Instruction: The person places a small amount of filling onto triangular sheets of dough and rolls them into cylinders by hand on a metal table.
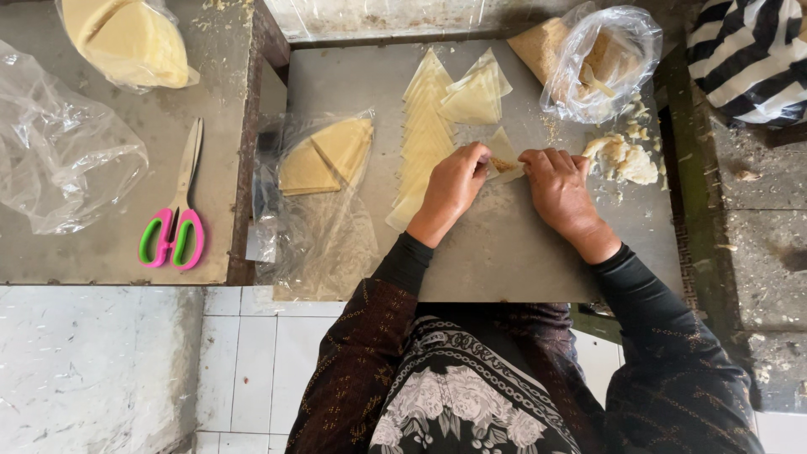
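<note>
My left hand (454,187) and my right hand (559,189) meet over a small pale triangular pastry sheet (503,150) with brownish filling in it, both pinching its edges on the grey metal table (504,252). Just left of my left hand lies a long row of overlapping triangular pastry sheets (424,126). A smaller fan of sheets (475,97) lies beyond my hands. Crumbly pale filling (622,158) is heaped to the right of my right hand.
A clear bag with filling (601,59) stands at the far right. Yellow sheets in plastic wrap (324,155) lie at the table's left. On the neighbouring surface are pink-and-green scissors (176,223), a crumpled clear bag (59,151) and a bagged stack of sheets (130,38).
</note>
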